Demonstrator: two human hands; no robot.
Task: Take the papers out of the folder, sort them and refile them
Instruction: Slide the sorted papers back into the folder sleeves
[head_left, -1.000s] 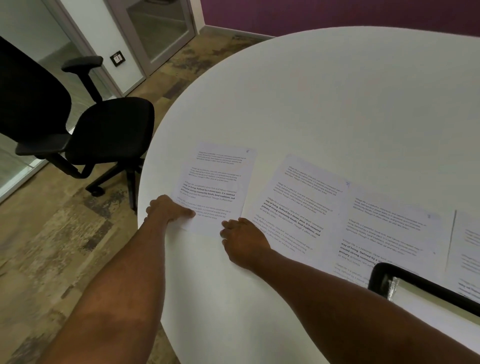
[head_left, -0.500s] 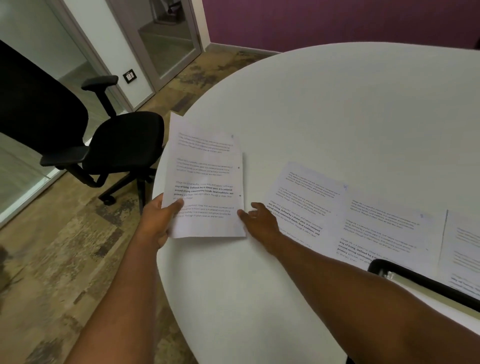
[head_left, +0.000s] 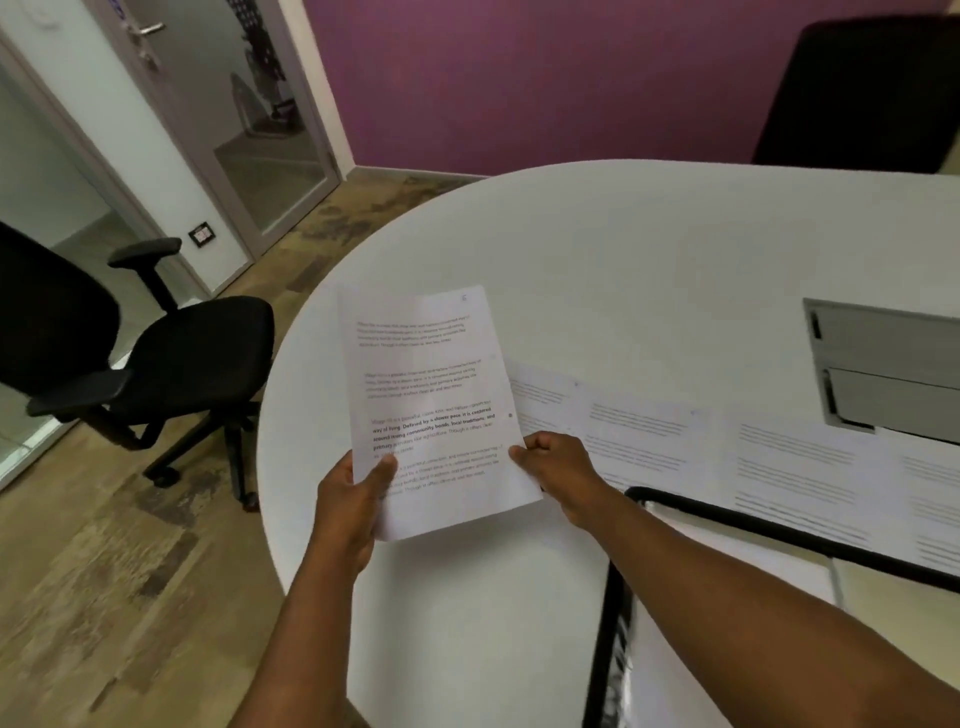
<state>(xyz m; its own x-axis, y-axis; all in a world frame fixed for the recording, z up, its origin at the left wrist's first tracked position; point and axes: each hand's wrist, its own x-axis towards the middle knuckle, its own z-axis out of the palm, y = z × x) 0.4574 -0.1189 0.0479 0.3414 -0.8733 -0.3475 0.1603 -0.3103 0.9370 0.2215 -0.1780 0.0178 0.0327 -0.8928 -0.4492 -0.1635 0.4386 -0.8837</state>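
Observation:
A printed sheet of paper is lifted off the white table and tilted toward me. My left hand grips its lower left edge with the thumb on top. My right hand pinches its lower right edge. Several more printed sheets lie in a row on the table to the right, partly overlapping. The open black-edged folder lies at the lower right under my right forearm, with pale pages inside.
A black office chair stands left of the table's rounded end. Another dark chair back is at the far right by the purple wall. A grey cable hatch is set into the tabletop at the right. A glass door is at the back left.
The leftmost sheet, flat on the table a second ago, is now raised in both hands and carried right, over the neighbouring sheet. The view has swung right and up.

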